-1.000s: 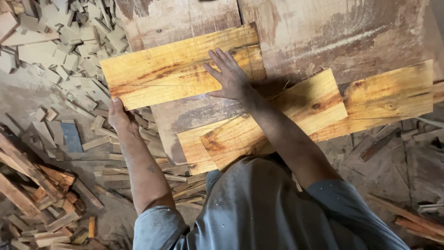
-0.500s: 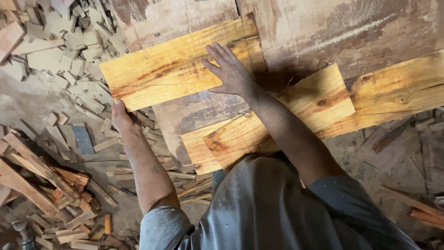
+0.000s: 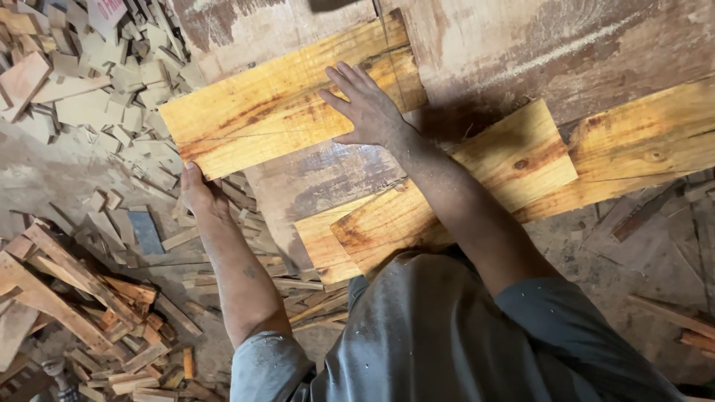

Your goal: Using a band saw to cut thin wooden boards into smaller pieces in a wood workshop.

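head view: offcuts (image 3: 97, 89) beside plank (image 3: 275, 104)

The right hand (image 3: 366, 108) is lying flat, fingers spread, on a yellow plank (image 3: 283, 100) resting on a worn worktable (image 3: 313, 179), while the left hand (image 3: 199, 192) is gripping that plank's near corner from below. Two more planks (image 3: 521, 160) are lying overlapped just beside the right forearm. Wood offcuts (image 3: 82, 283) are littering the floor at left

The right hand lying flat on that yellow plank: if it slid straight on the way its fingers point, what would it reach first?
Probably the plank's far edge, then the worn brown bench top; the right hand has only bare wood ahead.
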